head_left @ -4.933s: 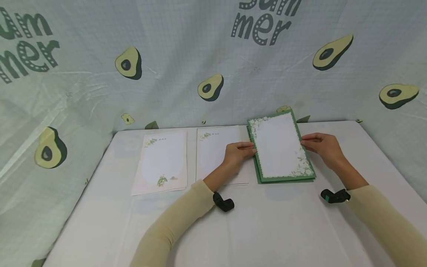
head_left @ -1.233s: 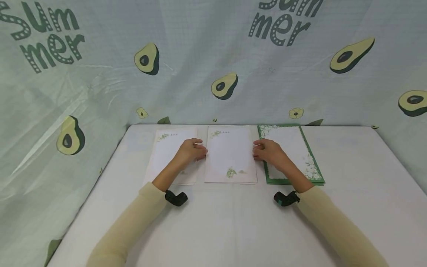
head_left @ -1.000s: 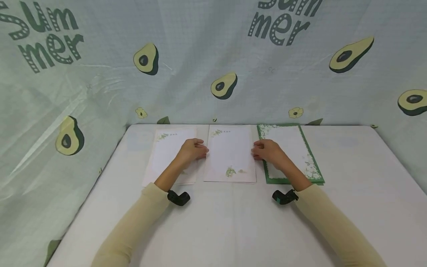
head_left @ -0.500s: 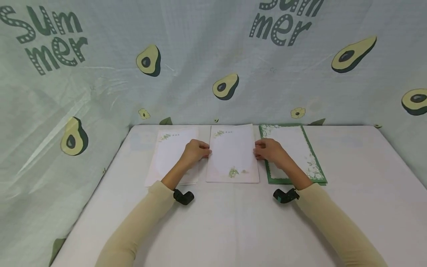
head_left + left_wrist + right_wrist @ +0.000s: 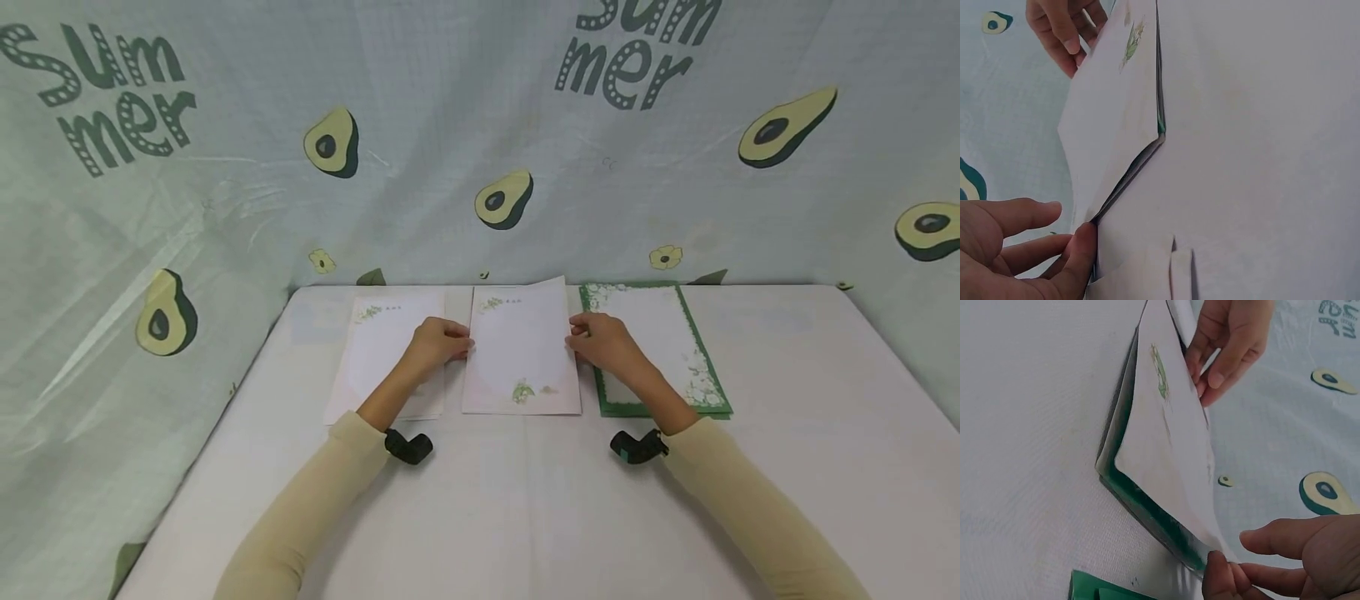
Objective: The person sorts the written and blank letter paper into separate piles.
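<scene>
A pale pink sheet of paper with a small printed plant lies at the back middle of the table. My left hand pinches its left edge, thumb and fingers meeting there in the left wrist view. On the opposite edge, my right hand pinches the paper and reaches across a green-bordered sheet. The pink sheet's far right corner stands raised. In the right wrist view, dark green layers show beneath the lifted sheet. Another pink sheet lies partly under my left forearm.
The white-covered table extends toward me. A pale cloth printed with avocados hangs right behind its back edge and along the left side. Black wrist cameras sit on both wrists.
Both hands have left the green-bordered sheet, which now lies flat, and moved left to the middle pink sheet. Over the last second its far right corner has risen.
</scene>
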{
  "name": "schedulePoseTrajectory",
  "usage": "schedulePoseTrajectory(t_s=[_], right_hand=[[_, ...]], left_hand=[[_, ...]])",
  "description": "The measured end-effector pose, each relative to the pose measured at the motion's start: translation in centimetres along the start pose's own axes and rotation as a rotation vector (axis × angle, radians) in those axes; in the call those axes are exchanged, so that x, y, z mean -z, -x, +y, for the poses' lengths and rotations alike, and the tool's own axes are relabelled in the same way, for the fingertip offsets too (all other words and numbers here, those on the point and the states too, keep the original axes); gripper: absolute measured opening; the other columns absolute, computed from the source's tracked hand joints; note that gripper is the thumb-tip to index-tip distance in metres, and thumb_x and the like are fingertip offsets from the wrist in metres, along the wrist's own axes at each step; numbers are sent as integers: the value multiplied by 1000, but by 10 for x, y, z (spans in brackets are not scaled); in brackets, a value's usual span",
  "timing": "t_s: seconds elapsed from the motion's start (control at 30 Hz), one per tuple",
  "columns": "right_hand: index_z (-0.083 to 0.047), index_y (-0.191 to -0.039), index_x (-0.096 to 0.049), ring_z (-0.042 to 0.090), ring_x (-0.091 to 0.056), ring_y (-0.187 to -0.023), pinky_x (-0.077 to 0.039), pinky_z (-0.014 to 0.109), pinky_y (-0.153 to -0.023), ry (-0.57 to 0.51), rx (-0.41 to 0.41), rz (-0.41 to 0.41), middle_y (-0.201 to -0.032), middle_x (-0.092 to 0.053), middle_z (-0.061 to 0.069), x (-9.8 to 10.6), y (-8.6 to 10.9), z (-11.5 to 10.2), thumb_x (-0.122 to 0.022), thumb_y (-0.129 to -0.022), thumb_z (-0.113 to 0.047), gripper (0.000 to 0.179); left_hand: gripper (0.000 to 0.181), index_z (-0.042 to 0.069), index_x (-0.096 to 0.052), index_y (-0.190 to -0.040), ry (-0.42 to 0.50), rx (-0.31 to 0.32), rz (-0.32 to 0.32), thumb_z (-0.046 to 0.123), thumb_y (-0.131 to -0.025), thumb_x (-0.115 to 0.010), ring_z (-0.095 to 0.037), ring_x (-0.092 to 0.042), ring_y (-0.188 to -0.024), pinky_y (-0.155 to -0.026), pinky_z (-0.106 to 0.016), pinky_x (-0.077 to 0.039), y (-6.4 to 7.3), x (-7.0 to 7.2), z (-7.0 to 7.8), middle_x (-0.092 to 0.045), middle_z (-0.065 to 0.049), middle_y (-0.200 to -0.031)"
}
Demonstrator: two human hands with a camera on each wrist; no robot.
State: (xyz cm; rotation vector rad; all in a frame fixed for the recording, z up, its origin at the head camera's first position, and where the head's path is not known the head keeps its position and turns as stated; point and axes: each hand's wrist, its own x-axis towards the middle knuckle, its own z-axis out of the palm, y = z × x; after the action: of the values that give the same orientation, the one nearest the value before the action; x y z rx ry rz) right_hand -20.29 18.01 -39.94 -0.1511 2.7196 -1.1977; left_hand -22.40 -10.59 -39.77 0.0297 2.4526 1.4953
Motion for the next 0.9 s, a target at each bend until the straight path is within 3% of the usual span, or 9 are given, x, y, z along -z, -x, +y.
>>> schedulePoseTrajectory(t_s=[0.43,0.7,0.9], right_hand=[[-1,-137,-60,27,-73,-89,-59,32,-72,-43,48,91,-112,-71,18,-1,-3,3,-72,-95,-11,45],[-3,-135,-63,32,-70,-96,-60,37,-77,-135,102,141,-115,-71,20,1,1,11,-71,-97,-12,40],[-2,-130,-67,31,-70,-97,-59,31,-74,-113,139,190,-111,-73,18,-4,3,19,-72,-96,-12,36]], left_hand=[[31,-9,-65,-126,93,-32,27,3,-98,-66,-27,-71,-100,-85,-29,-62,5,-1,-2,-65,-21,-118],[31,-7,-66,-123,58,-152,108,2,-94,-72,-29,-69,-102,-82,-30,-61,3,-11,-3,-68,-20,-115],[29,-3,-70,-120,51,-147,162,3,-92,-75,-23,-72,-91,-72,-22,-59,-4,-18,-11,-74,-17,-106]])
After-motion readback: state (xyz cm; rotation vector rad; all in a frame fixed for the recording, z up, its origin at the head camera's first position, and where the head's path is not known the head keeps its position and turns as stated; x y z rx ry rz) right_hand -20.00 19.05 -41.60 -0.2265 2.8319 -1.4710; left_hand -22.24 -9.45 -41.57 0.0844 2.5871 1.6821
